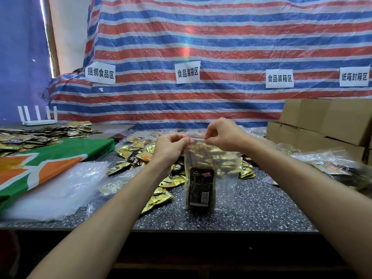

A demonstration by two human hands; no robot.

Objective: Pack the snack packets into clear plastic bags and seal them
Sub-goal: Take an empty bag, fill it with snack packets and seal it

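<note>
A clear plastic zip bag (225, 178) hangs upright over the speckled table (251, 210), its bottom near the tabletop. Inside it sit dark snack packets (201, 190) stacked at the bottom. A red zip strip (197, 138) runs along the bag's top edge. My left hand (171, 147) pinches the left end of that strip. My right hand (223, 135) pinches the strip further right. Behind the bag lies a heap of loose gold and black snack packets (141, 156).
A stack of empty clear bags (60, 188) lies at the left beside a green and orange cloth (50, 162). Cardboard boxes (326, 121) stand at the back right, filled bags (332, 164) below them. A white router (38, 117) sits far left.
</note>
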